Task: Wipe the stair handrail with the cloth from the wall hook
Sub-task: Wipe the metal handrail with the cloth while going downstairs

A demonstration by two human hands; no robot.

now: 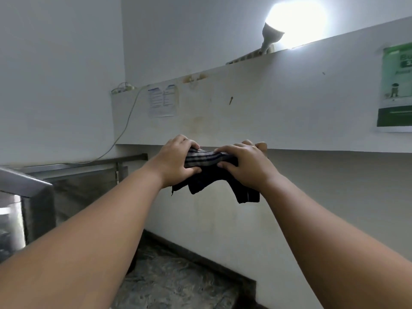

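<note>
Both bare forearms are stretched forward and upward from the lower corners of the view, converging at chest height before the wall. The left hand is held palm-down, fingers curled over the top and thumb tucked beneath, closed around the left end of the cloth. The right hand is likewise closed on the cloth's right end, thumb pressed against its front and fingers wrapped over its upper edge. The cloth, dark with pale stripes, is bunched between the two hands in mid-air, its loose ends hanging below them, apart from the wall. The metal handrail is seen at the left edge, below and well apart from the hands. A lit bulb is mounted above the wall's ledge, papers and a green poster are stuck on the wall, and a small peg projects from it.
</note>
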